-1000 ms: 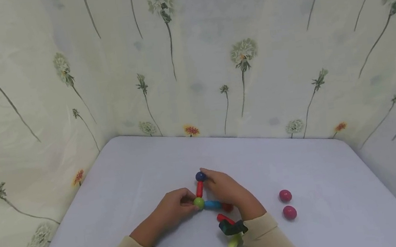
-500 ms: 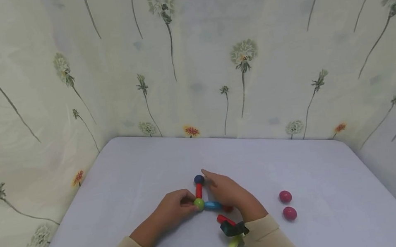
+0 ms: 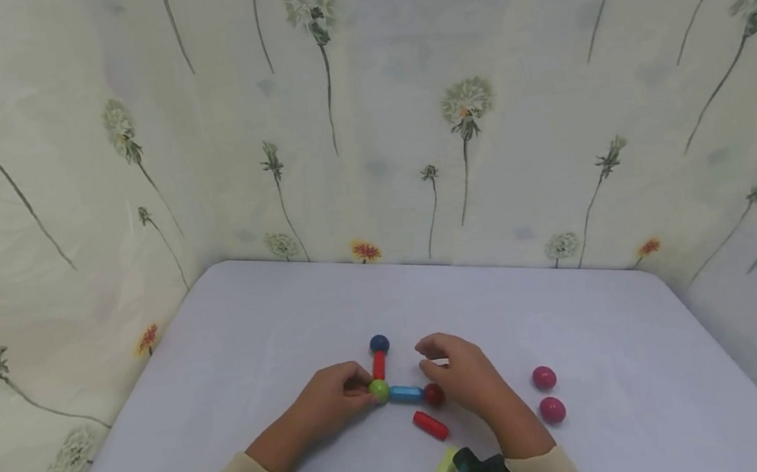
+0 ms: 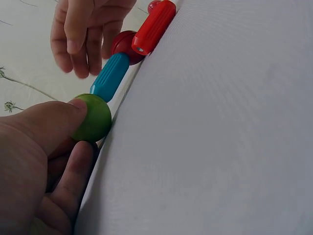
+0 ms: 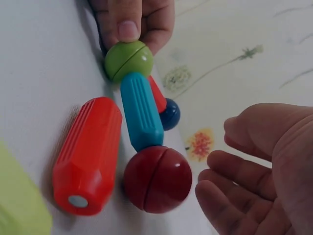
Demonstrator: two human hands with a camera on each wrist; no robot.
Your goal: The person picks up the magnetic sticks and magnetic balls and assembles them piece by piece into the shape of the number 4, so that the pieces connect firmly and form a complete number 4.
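Note:
My left hand (image 3: 333,396) pinches a green ball (image 5: 129,61) between thumb and fingers. From that ball a blue rod (image 3: 406,393) runs right to a dark red ball (image 5: 158,179), and a red rod (image 3: 379,365) runs away to a navy ball (image 3: 379,343). Together they form an L lying on the table. My right hand (image 3: 464,372) hovers just right of the dark red ball, holding nothing, its fingers loosely bent. A loose red rod (image 5: 89,156) with a metal disc in its end lies nearer the body, below the blue rod.
A yellow-green rod (image 3: 446,467) lies beside the right wrist's dark camera mount. Two pink balls (image 3: 544,378) rest on the white table (image 3: 623,347) to the right. A floral curtain (image 3: 369,109) hangs behind the table.
My right hand has let go of the navy ball and drawn back to the right, uncovering the dark red ball. My left hand has stayed on the green ball.

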